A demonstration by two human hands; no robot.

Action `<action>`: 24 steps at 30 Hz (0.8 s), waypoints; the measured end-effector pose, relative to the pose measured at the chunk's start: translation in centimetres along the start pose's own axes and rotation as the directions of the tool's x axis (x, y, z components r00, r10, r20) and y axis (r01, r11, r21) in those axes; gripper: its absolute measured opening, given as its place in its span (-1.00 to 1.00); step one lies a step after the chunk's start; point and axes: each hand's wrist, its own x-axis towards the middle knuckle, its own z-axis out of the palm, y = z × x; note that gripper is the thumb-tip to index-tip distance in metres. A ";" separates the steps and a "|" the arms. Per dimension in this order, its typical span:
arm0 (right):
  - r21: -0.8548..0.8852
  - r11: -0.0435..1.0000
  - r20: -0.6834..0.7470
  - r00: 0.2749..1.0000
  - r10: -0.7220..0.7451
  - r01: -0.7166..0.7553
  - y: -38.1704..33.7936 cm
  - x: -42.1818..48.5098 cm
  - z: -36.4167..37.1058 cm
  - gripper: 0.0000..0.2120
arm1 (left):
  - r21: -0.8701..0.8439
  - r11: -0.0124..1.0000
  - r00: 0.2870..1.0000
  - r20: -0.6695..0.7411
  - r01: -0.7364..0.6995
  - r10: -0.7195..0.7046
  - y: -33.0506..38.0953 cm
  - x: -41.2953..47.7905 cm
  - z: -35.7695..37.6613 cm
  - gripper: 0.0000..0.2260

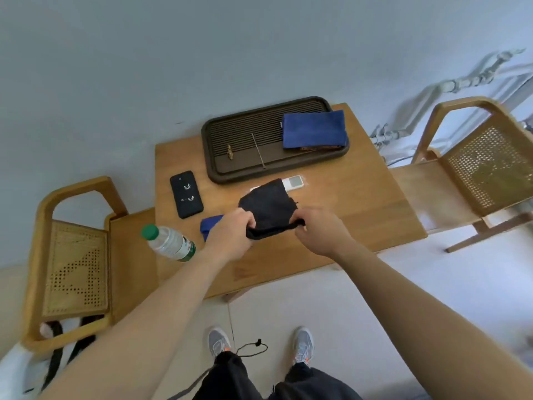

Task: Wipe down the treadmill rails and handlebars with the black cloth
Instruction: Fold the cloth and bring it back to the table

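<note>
Pinching black cloth [268, 207] w/ L hand [230, 235] & R hand [317, 229], gripped edge running left-right, rest pointing toward tray [206, 148].

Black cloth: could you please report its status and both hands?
Left hand, right hand: fingers of both gripping cloth. Cloth bunched over table. Remote partly hidden behind cloth.

Soft even daylight, faint shadows, wide-angle bending and blur at edges.
</note>
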 end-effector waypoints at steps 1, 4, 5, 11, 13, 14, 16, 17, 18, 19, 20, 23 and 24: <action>-0.023 0.999 0.081 0.996 0.042 -0.040 1.4 -0.4 2.3 -0.71 | 0.008 0.999 0.996 0.074 0.044 -0.044 -0.6 -0.3 2.3 -0.79; -0.048 0.994 0.289 0.952 0.103 -0.093 4.1 -1.9 7.1 -0.65 | -0.024 0.990 0.946 0.299 0.136 -0.123 -2.1 -1.3 8.1 -0.81; -0.042 0.994 0.318 0.942 0.109 -0.101 4.7 -1.8 7.8 -0.64 | -0.055 0.988 0.936 0.331 0.145 -0.119 -2.3 -1.3 9.2 -0.81; 0.048 0.990 0.175 0.977 0.125 -0.135 5.6 5.1 6.6 -0.66 | -0.157 0.937 0.946 0.144 0.312 -0.291 -2.9 3.8 8.4 -0.81; 0.070 0.988 0.132 0.983 0.130 -0.140 5.4 8.0 6.5 -0.66 | -0.164 0.921 0.935 0.075 0.354 -0.346 -3.2 5.8 8.0 -0.76; 0.044 0.988 0.127 0.982 0.142 -0.148 5.3 9.0 6.8 -0.62 | -0.125 0.917 0.925 0.050 0.379 -0.376 -3.2 6.4 8.1 -0.70; -0.089 0.978 0.081 0.977 0.197 -0.190 4.9 9.5 8.1 -0.50 | 0.014 0.905 0.905 -0.034 0.424 -0.424 -2.9 6.4 8.8 -0.54; -0.123 0.967 0.030 0.973 0.228 -0.223 4.8 9.1 8.9 -0.48 | 0.071 0.908 0.909 -0.108 0.412 -0.403 -2.7 5.9 9.4 -0.50; -0.122 0.962 -0.009 0.970 0.243 -0.242 4.6 8.2 9.8 -0.49 | 0.109 0.923 0.921 -0.178 0.368 -0.346 -2.6 5.2 10.2 -0.51; -0.112 0.966 -0.029 0.973 0.230 -0.231 4.5 7.2 10.8 -0.51 | 0.133 0.942 0.937 -0.216 0.307 -0.275 -2.5 4.4 10.9 -0.56; -0.114 0.974 -0.020 0.981 0.194 -0.195 4.6 6.1 11.9 -0.52 | 0.158 0.954 0.954 -0.208 0.253 -0.218 -2.6 3.6 11.9 -0.63; -0.184 0.979 0.080 0.991 0.108 -0.091 4.8 3.7 14.4 -0.52 | 0.160 0.956 0.969 -0.072 0.244 -0.235 -2.9 2.2 14.3 -0.74; -0.220 0.973 0.081 0.992 0.095 -0.075 4.9 3.6 15.0 -0.51 | 0.137 0.958 0.967 -0.052 0.253 -0.248 -3.0 2.2 14.8 -0.73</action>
